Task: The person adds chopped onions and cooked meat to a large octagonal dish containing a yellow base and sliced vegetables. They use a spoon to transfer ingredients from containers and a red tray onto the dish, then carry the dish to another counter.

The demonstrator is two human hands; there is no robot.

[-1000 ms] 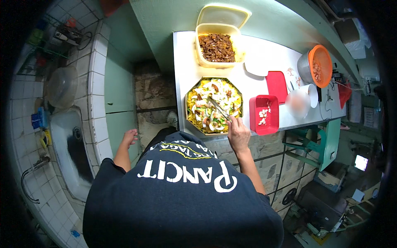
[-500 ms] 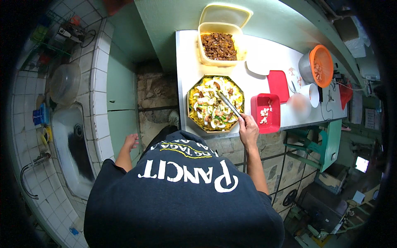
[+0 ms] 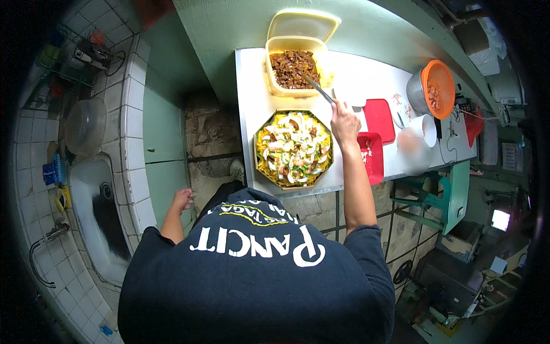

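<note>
Metal tongs [image 3: 323, 94] are held in my right hand [image 3: 345, 123], its fingers closed around the handle end. Their tips reach into dark brown chopped food [image 3: 293, 67] inside a yellowish plastic container [image 3: 295, 92] whose lid [image 3: 303, 26] stands tipped back. Nearer to me is an octagonal tray [image 3: 257, 163] of yellow noodles topped with sliced egg, shrimp and green bits [image 3: 294, 150]. My left hand [image 3: 183, 199] hangs beside my body, fingers loosely bent and apart, with nothing visible in it.
Right of the tray, partly behind my forearm, sits a red box [image 3: 375, 167] with white pieces, its red lid [image 3: 379, 117] beyond. Farther right are a white bowl [image 3: 428, 131] and an orange strainer [image 3: 440, 74] over a metal pot [image 3: 418, 94]. A sink [image 3: 94, 172] lies left.
My right hand has moved the tongs away from the noodle tray, up to the brown food in the container. The left hand still hangs at my side.
</note>
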